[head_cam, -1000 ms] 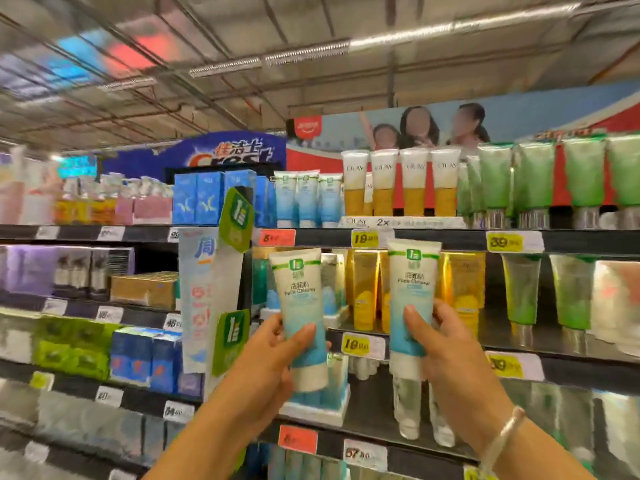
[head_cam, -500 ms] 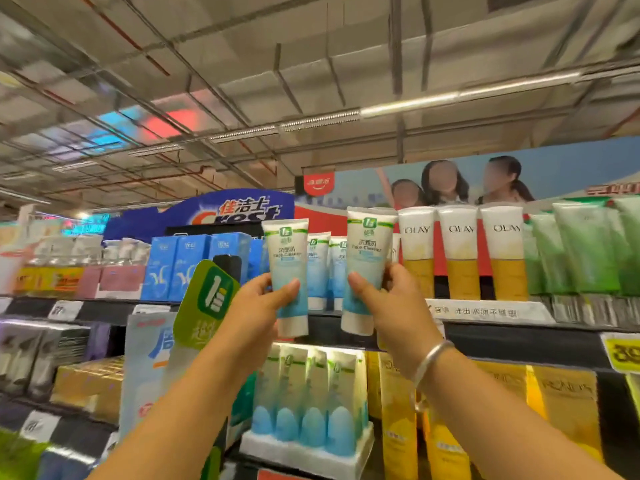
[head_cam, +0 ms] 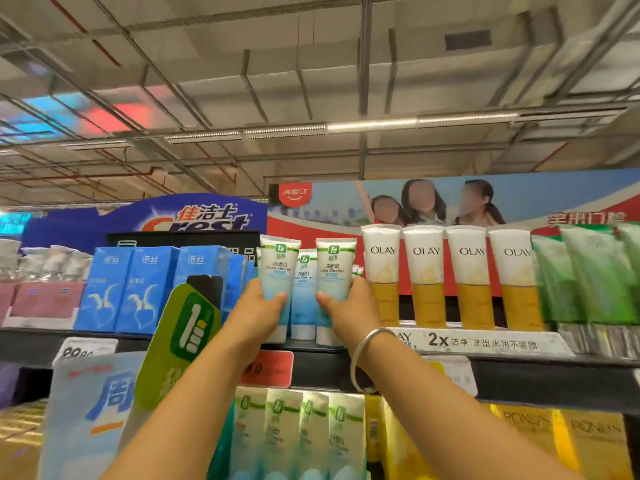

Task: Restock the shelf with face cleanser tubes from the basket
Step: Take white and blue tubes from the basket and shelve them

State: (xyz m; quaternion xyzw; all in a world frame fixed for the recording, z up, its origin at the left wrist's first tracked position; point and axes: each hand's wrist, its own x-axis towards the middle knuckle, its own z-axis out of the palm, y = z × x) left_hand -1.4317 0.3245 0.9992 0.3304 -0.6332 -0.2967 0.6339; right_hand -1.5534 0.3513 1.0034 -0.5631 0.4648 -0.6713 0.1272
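Both hands are raised to the top shelf (head_cam: 519, 372). My left hand (head_cam: 258, 315) grips a white-and-blue face cleanser tube (head_cam: 278, 268), upright with its cap down at the shelf's front. My right hand (head_cam: 349, 308) grips a second identical tube (head_cam: 333, 268) just to the right. Between them stands a third tube of the same kind (head_cam: 304, 292) on the shelf, slightly further back. More such tubes (head_cam: 298, 431) fill the shelf below. The basket is out of view.
Olay tubes (head_cam: 446, 271) stand right of my tubes, green tubes (head_cam: 588, 271) beyond them. Blue boxes (head_cam: 149, 289) stand to the left. A green hanging sign (head_cam: 187, 337) juts out by my left forearm. Yellow boxes (head_cam: 554, 441) fill the lower right.
Both hands rose from the middle shelf level to the top shelf, carrying one tube each. The tubes now stand at the shelf's front edge, either side of the tube there.
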